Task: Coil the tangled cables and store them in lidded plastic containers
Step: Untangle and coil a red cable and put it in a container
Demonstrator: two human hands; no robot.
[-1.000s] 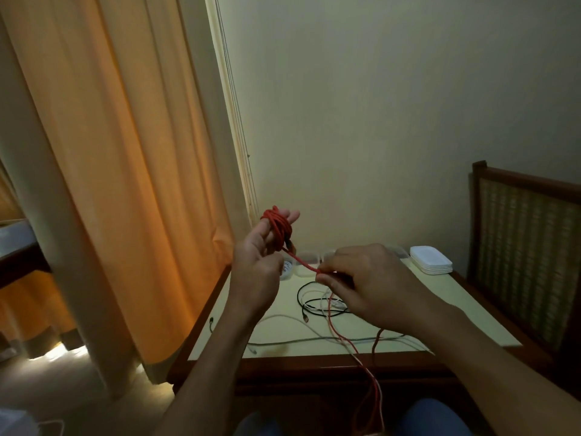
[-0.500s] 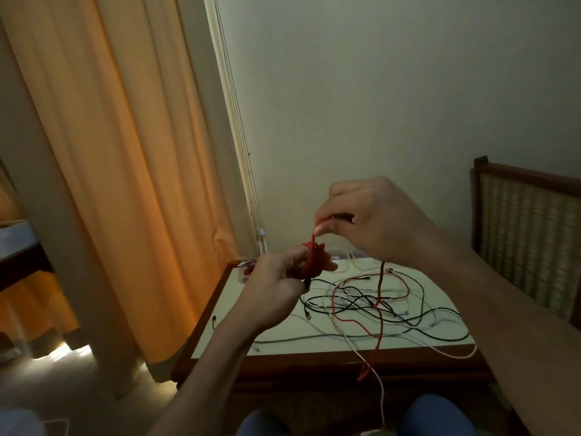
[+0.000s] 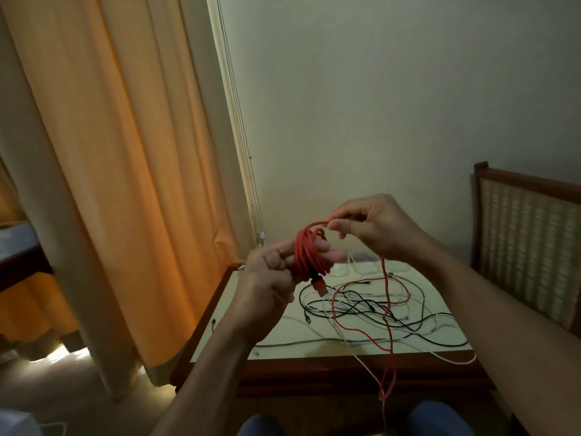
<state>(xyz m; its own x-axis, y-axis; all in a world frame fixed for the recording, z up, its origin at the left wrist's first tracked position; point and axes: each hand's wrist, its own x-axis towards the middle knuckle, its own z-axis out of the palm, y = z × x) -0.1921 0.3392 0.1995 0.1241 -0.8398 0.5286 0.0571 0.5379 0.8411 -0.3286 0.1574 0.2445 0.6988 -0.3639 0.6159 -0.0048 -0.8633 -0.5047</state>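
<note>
Head camera looks down over two bare forearms raised above a pale-topped counter [image 3: 276,335] with a dark wooden edge. The left hand [image 3: 270,278] holds a red coil [image 3: 309,256] – several turns of red cable wound around its outstretched fingers [image 3: 334,255], with the thumb pressed against the near side of the bundle. A red plug [image 3: 320,287] sticks out below the coil, just under the hand. The right hand [image 3: 375,228] sits slightly higher and just beside the coil, its thumb and forefinger pinching the red cable where it leaves the top of the bundle; the other fingers are curled in behind. From that pinch the loose red length [image 3: 385,280] drops down, crosses the counter and hangs over the near edge between the person's knees (blue fabric shows at the bottom of the frame).

On the counter lies a tangle of cables [image 3: 371,309] – black, white and red strands looped over one another, some trailing toward the right edge and one white strand hanging off the front. At the back of the counter, near the wall [image 3: 377,105], stand what look like clear plastic containers [image 3: 364,261], though the dim light makes their shape hard to read. An orange curtain [image 3: 110,152] fills the left side, and a wooden chair back [image 3: 531,237] with woven cane stands to the right of the counter.
</note>
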